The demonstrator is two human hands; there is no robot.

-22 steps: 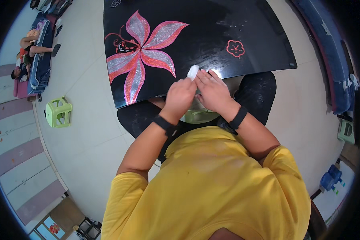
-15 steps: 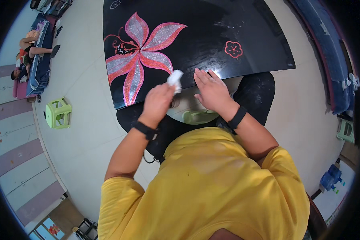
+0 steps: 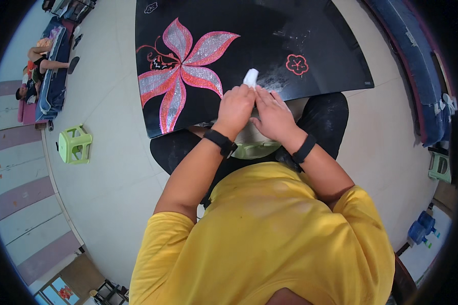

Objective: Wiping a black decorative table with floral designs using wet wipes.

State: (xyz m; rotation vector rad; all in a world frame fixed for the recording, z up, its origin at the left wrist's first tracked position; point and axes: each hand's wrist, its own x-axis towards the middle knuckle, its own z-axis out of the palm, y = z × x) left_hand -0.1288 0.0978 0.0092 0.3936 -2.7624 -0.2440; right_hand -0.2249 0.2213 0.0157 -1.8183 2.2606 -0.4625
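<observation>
A black glossy panel reaches over my legs, painted with a large pink-and-silver flower, a small red flower outline and whitish smudges. My left hand, at the panel's near edge, is closed on a white wad, perhaps cloth or paper, which touches the black surface. Right beside it my right hand lies on the edge with fingers stretched flat and close to the wad. A pale green object, partly hidden, shows between my legs below the panel.
A green stool stands on the floor at left. Beyond it a person lies on blue bedding along the wall. Blue padded bedding lines the right side, with another green stool and blue water jugs nearer.
My left hand with the white wad went down and left, away from my right hand, then came back up and right beside it. My right hand stayed nearly in place.
</observation>
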